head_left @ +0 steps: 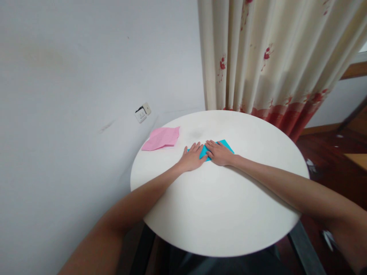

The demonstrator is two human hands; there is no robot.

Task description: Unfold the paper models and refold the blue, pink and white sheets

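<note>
Left hand (192, 157), right hand (219, 152): arms outstretched, palms flat, fingers spread, pressing thin blue paper (226, 145); grasping nothing. Creased pink sheet (162, 138) apart.

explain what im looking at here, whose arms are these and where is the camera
There is one picture, taken by a camera worn on a person's head, looking forward and down, so the arms reaching in from below are that person's own. No machine is involved. The left hand and right hand lie flat, palms down, on a blue paper on a round white table. They press on it rather than grip it. A pink paper lies apart near the table's far left edge. Behind are a wall with a socket and a flowered curtain.
</note>
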